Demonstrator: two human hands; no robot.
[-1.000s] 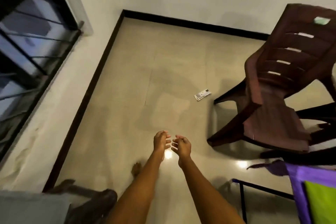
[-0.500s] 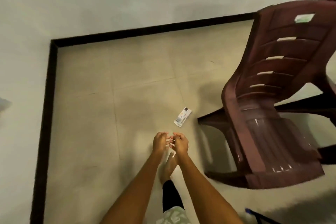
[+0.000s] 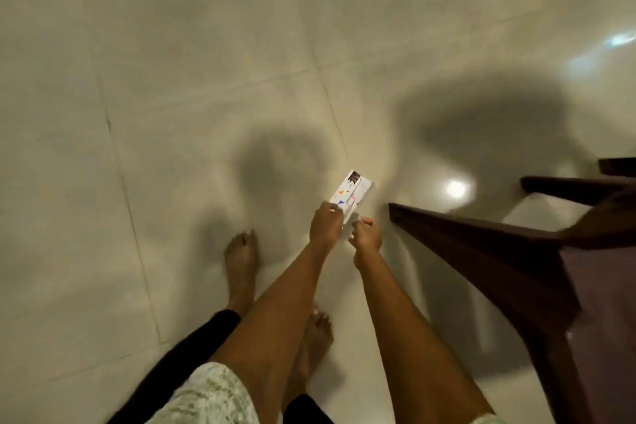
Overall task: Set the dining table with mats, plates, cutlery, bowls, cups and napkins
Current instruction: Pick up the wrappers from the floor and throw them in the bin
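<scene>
Napkin packet (image 3: pixel 350 193), small and white with coloured marks, is the one task item in sight, though what it holds cannot be read through the blur. The pale tiled floor (image 3: pixel 172 79) fills most of the view, crossed by thin joints and marked by dark shadows and bright glints. A dark brown chair (image 3: pixel 516 251) is seen at the right edge, its leg slanting down close beside the arms. Two bare feet (image 3: pixel 241 258) are planted on the tiles. The left hand (image 3: pixel 326 225) is curled at the packet's near end, fingers touching it. The right hand (image 3: pixel 366 234) is curled just beside it; whether anything is gripped cannot be told.
</scene>
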